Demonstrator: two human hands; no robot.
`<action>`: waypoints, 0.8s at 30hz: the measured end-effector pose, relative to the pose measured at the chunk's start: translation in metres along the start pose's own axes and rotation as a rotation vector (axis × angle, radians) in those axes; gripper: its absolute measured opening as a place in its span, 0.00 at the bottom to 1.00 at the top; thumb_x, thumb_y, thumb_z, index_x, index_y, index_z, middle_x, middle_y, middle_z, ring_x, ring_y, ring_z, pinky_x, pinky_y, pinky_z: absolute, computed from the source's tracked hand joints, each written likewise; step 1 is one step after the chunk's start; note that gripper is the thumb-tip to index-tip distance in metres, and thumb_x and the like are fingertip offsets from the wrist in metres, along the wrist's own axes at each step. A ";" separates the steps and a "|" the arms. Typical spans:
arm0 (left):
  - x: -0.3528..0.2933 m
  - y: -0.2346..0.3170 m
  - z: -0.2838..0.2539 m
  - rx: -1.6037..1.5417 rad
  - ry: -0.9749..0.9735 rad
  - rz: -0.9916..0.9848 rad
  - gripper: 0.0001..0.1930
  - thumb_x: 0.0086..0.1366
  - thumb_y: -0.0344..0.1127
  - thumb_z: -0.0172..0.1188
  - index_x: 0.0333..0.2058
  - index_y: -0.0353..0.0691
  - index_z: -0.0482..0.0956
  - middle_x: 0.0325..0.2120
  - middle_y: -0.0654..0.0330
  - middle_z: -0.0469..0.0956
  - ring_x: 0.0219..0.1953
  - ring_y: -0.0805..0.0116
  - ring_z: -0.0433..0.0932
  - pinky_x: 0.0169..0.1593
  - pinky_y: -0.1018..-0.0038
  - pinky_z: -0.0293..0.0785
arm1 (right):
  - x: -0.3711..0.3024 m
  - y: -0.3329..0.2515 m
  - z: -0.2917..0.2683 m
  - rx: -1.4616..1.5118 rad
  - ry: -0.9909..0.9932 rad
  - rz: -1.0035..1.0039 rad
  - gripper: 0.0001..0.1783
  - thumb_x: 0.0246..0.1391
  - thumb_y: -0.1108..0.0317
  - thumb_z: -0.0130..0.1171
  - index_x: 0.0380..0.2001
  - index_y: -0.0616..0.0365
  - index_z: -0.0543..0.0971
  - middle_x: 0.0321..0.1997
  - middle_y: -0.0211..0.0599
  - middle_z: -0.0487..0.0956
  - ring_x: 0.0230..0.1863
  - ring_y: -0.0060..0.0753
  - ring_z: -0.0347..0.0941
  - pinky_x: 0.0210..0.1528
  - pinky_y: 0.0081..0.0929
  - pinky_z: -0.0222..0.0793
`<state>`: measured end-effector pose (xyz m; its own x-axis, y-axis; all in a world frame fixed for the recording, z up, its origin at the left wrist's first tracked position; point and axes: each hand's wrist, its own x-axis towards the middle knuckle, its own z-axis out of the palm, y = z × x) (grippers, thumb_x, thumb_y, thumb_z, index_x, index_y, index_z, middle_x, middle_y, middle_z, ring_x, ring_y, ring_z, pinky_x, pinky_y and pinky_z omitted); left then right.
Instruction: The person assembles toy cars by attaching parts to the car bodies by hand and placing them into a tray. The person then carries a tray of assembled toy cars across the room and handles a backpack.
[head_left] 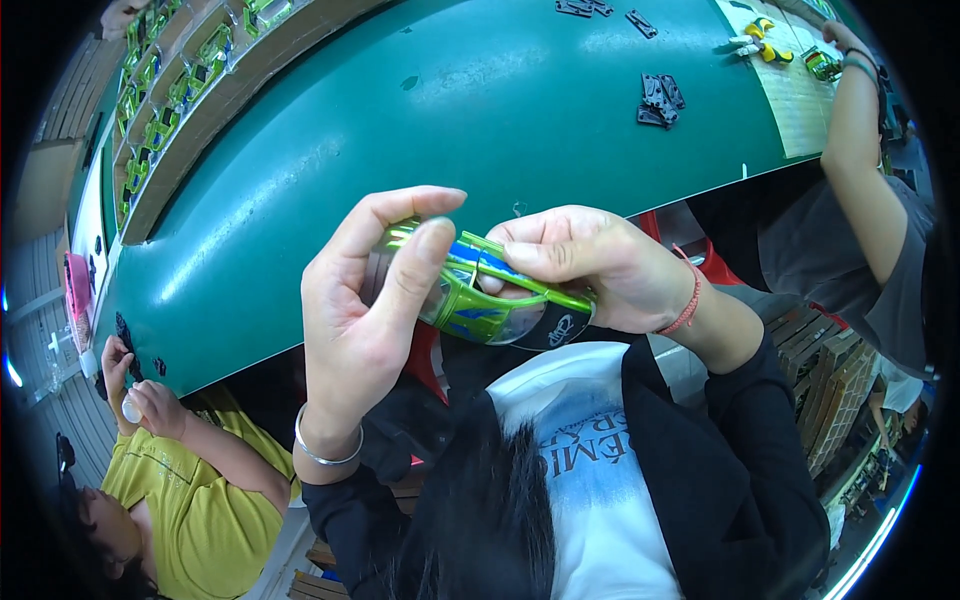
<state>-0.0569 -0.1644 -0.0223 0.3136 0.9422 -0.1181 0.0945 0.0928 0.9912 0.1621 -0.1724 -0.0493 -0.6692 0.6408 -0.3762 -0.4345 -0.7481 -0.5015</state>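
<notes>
at frame centre both hands hold a green-and-blue plastic toy housing (pixel 480 295): left hand (pixel 365 300) fingers curled pinching its end, right hand (pixel 585 265) pinching the green rim. assembly looks midway; black parts (pixel 658 100) lie unused at upper right.

Both forearms rise from below in dark sleeves, pushed back at the wrists. The left hand (pixel 365 300) stands upright, palm turned inward, fingers curled forward. The right hand (pixel 590 265) faces it close by, fingers bent, thumb pressing down.
</notes>
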 end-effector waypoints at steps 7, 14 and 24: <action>0.001 -0.003 -0.016 0.722 -0.202 0.469 0.15 0.49 0.25 0.76 0.36 0.37 0.83 0.32 0.58 0.80 0.39 0.55 0.77 0.42 0.64 0.75 | -0.006 -0.004 -0.005 -1.595 -0.025 -0.601 0.13 0.61 0.68 0.62 0.45 0.64 0.78 0.42 0.37 0.79 0.44 0.33 0.74 0.46 0.31 0.71; 0.027 -0.037 0.003 0.788 -0.058 0.622 0.15 0.47 0.20 0.71 0.36 0.37 0.80 0.35 0.57 0.77 0.42 0.53 0.77 0.45 0.60 0.73 | 0.019 -0.003 -0.018 -2.242 0.274 -1.124 0.08 0.53 0.66 0.60 0.33 0.60 0.78 0.38 0.36 0.78 0.45 0.35 0.73 0.45 0.33 0.67; 0.034 -0.051 0.022 0.814 0.038 0.741 0.14 0.49 0.17 0.66 0.36 0.34 0.79 0.38 0.55 0.82 0.46 0.54 0.82 0.54 0.59 0.70 | 0.023 -0.003 -0.032 -2.108 0.276 -1.105 0.08 0.46 0.71 0.62 0.32 0.61 0.79 0.38 0.36 0.77 0.43 0.35 0.73 0.42 0.31 0.69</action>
<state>-0.0300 -0.1444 -0.0779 0.5217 0.6871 0.5057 0.4939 -0.7265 0.4778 0.1673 -0.1500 -0.0808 -0.5715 0.6478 0.5036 0.6332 0.7386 -0.2315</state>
